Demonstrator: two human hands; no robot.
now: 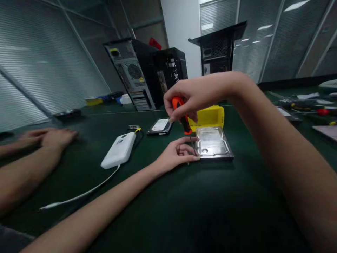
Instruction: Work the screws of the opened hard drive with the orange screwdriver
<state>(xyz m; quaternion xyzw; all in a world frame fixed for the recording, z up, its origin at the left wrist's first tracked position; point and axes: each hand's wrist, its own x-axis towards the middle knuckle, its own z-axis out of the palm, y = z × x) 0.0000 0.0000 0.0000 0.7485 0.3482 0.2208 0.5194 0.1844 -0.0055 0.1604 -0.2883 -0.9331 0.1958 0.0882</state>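
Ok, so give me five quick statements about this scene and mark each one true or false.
1. The right hand holds an orange-and-black screwdriver. True.
2. The orange-and-black screwdriver points up at the ceiling. False: it points down, toward the left edge of the silver hard drive.
3. The left hand is at the silver hard drive's left side. True.
4. A white cable leads from the white device. True.
5. The white device lies right of the silver hard drive. False: it lies left.

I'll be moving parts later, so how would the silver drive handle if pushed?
The silver drive looks stiff and probably heavy for its size, given its metal case. Lying flat and low on the table, it seems unlikely to tip or roll. Its smooth, shiny top may feel slippery.
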